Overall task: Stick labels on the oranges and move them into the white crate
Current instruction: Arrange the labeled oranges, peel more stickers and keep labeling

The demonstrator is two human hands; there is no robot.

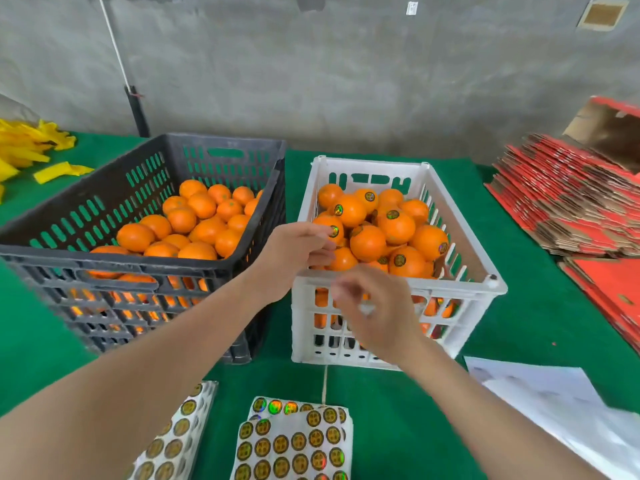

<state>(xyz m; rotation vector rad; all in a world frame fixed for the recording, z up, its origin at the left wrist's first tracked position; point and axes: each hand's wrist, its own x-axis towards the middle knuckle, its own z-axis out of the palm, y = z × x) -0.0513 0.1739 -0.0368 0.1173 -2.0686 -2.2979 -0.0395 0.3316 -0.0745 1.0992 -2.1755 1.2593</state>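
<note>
A green felt-covered table (pixel 519 323) stands against a bare grey concrete wall (pixel 346 81). On it, the black slotted plastic crate (pixel 145 271) at left holds unlabelled oranges (pixel 204 233); the white slotted plastic crate (pixel 460 292) beside it holds stickered oranges (pixel 394 225). The left hand (pixel 294 254) reaches over the white crate's near-left rim with fingers loosely curled, gripping nothing visible. The right hand (pixel 377 310) is blurred, its grip unclear. Sheets of round gold labels (pixel 294 441) lie nearest; flattened red cartons (pixel 571 202) are stacked far right.

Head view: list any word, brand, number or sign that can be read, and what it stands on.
No text is legible.
Round stickers on the label sheets: a printed emblem, too small to read.
Stickers on the oranges in the white crate: blurred.
Red flattened cartons: no readable print.
Wall tag: too small.
</note>
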